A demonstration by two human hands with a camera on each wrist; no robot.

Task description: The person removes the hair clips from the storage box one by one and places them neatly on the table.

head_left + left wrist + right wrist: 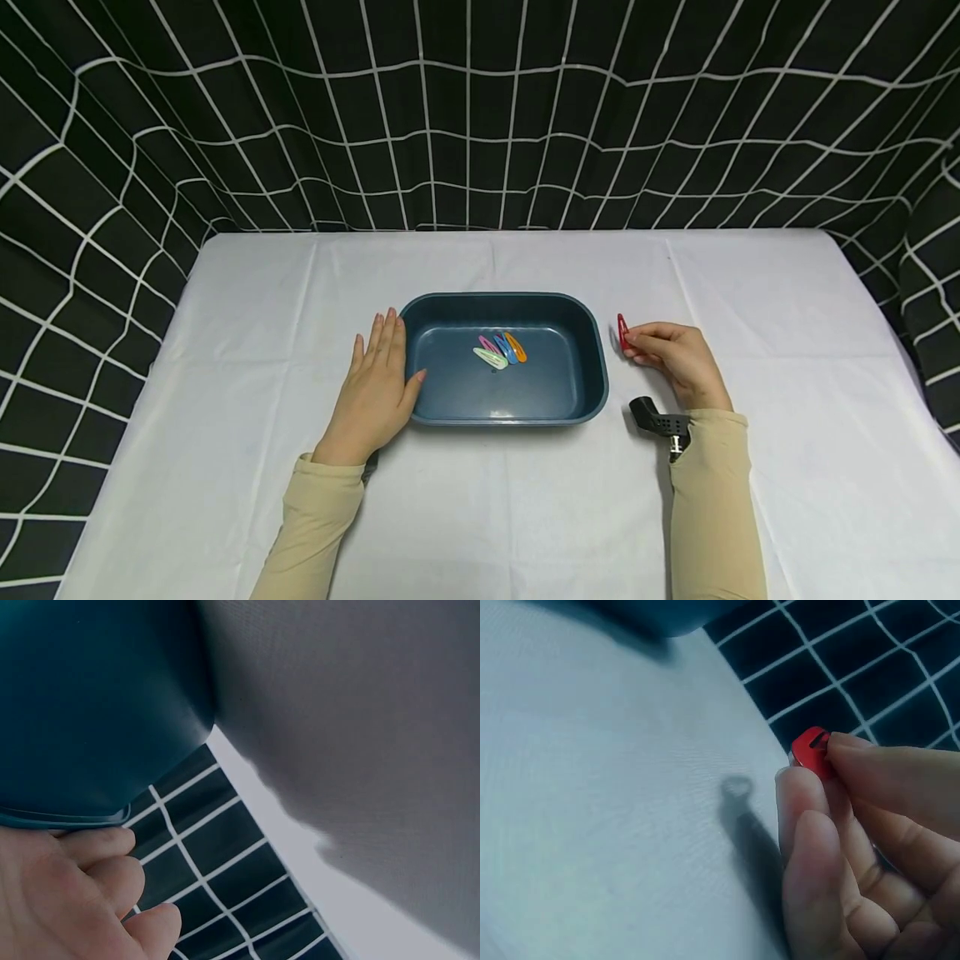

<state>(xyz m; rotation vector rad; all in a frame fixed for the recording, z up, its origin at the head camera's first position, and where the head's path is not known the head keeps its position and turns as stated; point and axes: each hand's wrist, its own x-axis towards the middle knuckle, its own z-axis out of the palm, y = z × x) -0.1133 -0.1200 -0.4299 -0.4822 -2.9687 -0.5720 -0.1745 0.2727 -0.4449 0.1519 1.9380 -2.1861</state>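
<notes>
A dark blue-green basin (450,400) stands on the white table, with several snap hair clips in it: a pale green one (491,358), a pink one (487,343), a blue one (505,348) and an orange one (516,347). My left hand (378,383) rests with straight fingers along the basin's left rim, the thumb over the edge. To the right of the basin, my right hand (675,354) pinches a red hair clip (622,332) between thumb and fingers. The right wrist view shows the red clip (812,752) at the fingertips, above its shadow on the cloth.
A white cloth (510,517) with fold lines covers the table. Behind and at the sides hangs a black curtain (487,108) with a white grid. A black wrist camera mount (656,419) juts out from the right sleeve beside the hand.
</notes>
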